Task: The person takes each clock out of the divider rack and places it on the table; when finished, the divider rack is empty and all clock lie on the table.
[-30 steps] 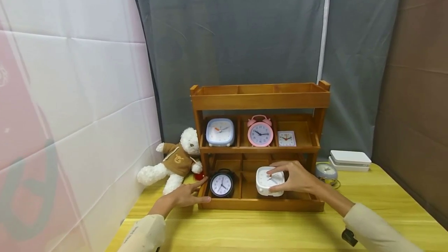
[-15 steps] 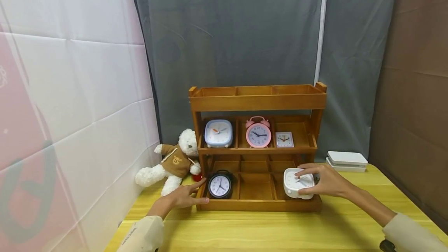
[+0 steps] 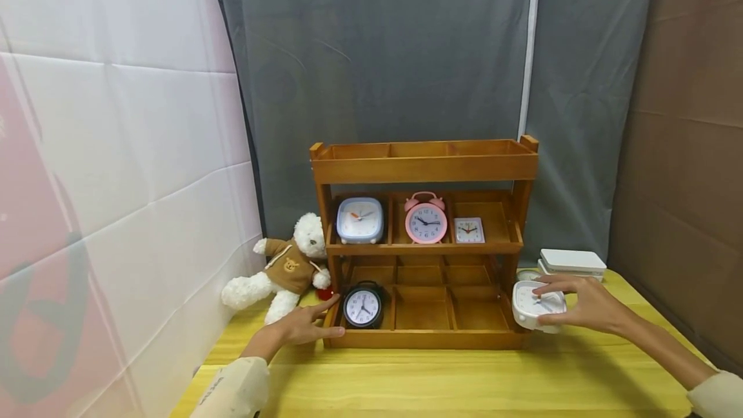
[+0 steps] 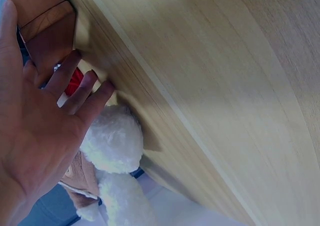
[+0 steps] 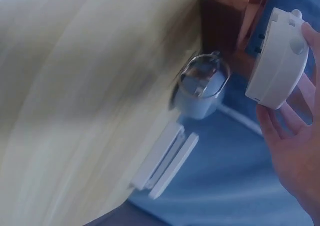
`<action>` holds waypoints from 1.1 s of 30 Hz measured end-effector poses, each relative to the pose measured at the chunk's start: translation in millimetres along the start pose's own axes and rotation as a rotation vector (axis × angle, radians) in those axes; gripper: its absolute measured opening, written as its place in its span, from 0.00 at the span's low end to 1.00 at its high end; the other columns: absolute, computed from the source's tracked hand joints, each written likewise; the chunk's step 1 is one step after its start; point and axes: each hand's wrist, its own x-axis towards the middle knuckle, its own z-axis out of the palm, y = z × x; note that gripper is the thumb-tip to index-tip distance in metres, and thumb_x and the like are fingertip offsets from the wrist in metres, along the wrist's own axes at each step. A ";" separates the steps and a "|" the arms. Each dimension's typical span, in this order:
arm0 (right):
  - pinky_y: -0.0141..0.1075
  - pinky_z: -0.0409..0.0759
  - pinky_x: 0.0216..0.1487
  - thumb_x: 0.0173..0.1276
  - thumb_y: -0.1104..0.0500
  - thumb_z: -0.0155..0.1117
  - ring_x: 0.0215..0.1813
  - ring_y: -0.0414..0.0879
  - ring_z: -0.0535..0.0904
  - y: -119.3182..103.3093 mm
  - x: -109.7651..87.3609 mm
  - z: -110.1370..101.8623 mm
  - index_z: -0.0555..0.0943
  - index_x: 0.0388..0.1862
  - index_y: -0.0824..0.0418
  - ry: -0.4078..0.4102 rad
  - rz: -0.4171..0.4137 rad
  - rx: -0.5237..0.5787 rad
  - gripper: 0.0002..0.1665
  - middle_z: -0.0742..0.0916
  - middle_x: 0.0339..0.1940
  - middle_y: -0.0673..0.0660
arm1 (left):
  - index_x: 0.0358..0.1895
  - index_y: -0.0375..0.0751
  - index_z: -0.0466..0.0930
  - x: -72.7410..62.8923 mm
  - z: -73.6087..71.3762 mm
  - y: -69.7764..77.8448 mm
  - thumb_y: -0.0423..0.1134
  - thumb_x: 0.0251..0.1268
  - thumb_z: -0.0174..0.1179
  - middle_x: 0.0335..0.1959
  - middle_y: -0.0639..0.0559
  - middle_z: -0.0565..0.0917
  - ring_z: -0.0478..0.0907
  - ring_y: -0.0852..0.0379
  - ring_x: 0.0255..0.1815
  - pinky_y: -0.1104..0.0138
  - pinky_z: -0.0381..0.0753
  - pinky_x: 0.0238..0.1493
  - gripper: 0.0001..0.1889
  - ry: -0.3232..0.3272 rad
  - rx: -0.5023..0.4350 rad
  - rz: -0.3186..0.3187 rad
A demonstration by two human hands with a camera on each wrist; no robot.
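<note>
My right hand (image 3: 580,305) pinches a white square alarm clock (image 3: 538,305) between thumb and fingers, at the right end of a brown wooden rack (image 3: 424,169). In the right wrist view the white clock (image 5: 280,61) is seen side-on, held off the table. My left hand (image 3: 296,326) touches the rack's lower left end, thumb at the front and fingers stretched along the side. A round black alarm clock (image 3: 362,307) sits in the bottom left compartment. On the middle shelf stand a blue clock (image 3: 360,220), a pink twin-bell clock (image 3: 426,222) and a small white square clock (image 3: 469,230).
A white teddy bear in a brown hoodie (image 3: 290,266) leans left of the rack, beside a red object (image 3: 325,293). Right of the rack, a round grey clock (image 5: 197,103) stands near stacked white boxes (image 3: 571,260). Grey curtain (image 3: 383,50) hangs behind the table.
My right hand has carried the white alarm clock rightward, from over the bottom middle compartment to past the rack's right end. My left hand has stayed at the rack's left end.
</note>
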 end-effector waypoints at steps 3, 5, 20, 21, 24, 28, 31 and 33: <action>0.27 0.82 0.45 0.40 0.41 0.91 0.50 0.38 0.86 9.1 -9.2 -3.8 0.93 0.43 0.41 0.012 0.010 0.016 0.28 0.92 0.51 0.53 | 0.83 0.55 0.58 0.5 -0.3 0.0 0.69 0.63 0.66 0.66 0.33 0.80 0.76 0.33 0.67 0.38 0.69 0.70 0.49 -0.002 0.000 -0.002; 0.26 0.81 0.42 0.39 0.41 0.91 0.48 0.34 0.85 15.7 -15.5 -5.5 0.93 0.42 0.41 0.019 0.026 0.025 0.28 0.92 0.49 0.56 | 0.84 0.56 0.58 0.3 -0.1 0.2 0.69 0.63 0.66 0.66 0.33 0.80 0.76 0.33 0.68 0.38 0.69 0.70 0.49 -0.005 -0.002 -0.005; 0.34 0.80 0.35 0.44 0.40 0.89 0.44 0.30 0.81 71.3 -49.5 -20.4 0.93 0.42 0.41 -0.030 0.232 -0.047 0.24 0.92 0.47 0.51 | 0.84 0.55 0.57 3.9 0.4 -1.6 0.71 0.63 0.65 0.66 0.31 0.79 0.77 0.32 0.67 0.38 0.69 0.69 0.50 -0.012 0.009 -0.002; 0.34 0.79 0.36 0.44 0.39 0.88 0.45 0.32 0.81 74.7 -50.0 -21.5 0.93 0.42 0.40 -0.038 0.244 -0.053 0.24 0.91 0.47 0.51 | 0.84 0.55 0.57 3.7 0.4 -1.9 0.70 0.62 0.65 0.66 0.30 0.79 0.77 0.32 0.67 0.38 0.69 0.69 0.50 -0.011 0.009 -0.001; 0.37 0.79 0.36 0.44 0.39 0.88 0.46 0.37 0.83 84.0 -51.2 -21.5 0.92 0.42 0.39 -0.038 0.252 -0.067 0.23 0.92 0.47 0.49 | 0.84 0.54 0.57 2.5 0.0 -1.4 0.69 0.63 0.66 0.66 0.30 0.78 0.77 0.32 0.67 0.38 0.68 0.70 0.50 -0.012 0.000 0.001; 0.37 0.79 0.36 0.45 0.38 0.88 0.46 0.41 0.84 94.9 -51.5 -16.9 0.93 0.44 0.42 -0.061 0.260 -0.076 0.26 0.92 0.49 0.53 | 0.84 0.53 0.57 1.4 -0.7 0.3 0.68 0.64 0.66 0.67 0.29 0.77 0.76 0.32 0.67 0.37 0.68 0.70 0.50 -0.016 -0.006 0.002; 0.35 0.75 0.31 0.47 0.38 0.87 0.38 0.43 0.80 101.5 -49.4 -12.2 0.92 0.49 0.50 -0.103 0.294 -0.057 0.32 0.91 0.49 0.61 | 0.84 0.54 0.57 1.7 -0.9 1.0 0.68 0.64 0.66 0.68 0.30 0.77 0.76 0.32 0.68 0.38 0.68 0.71 0.49 -0.018 -0.006 0.001; 0.35 0.73 0.31 0.48 0.37 0.86 0.37 0.45 0.80 105.7 -47.0 -8.5 0.91 0.52 0.55 -0.130 0.313 -0.046 0.36 0.90 0.50 0.65 | 0.84 0.54 0.56 1.7 -1.4 1.5 0.68 0.65 0.66 0.68 0.30 0.77 0.75 0.32 0.68 0.38 0.68 0.70 0.49 -0.017 -0.003 0.004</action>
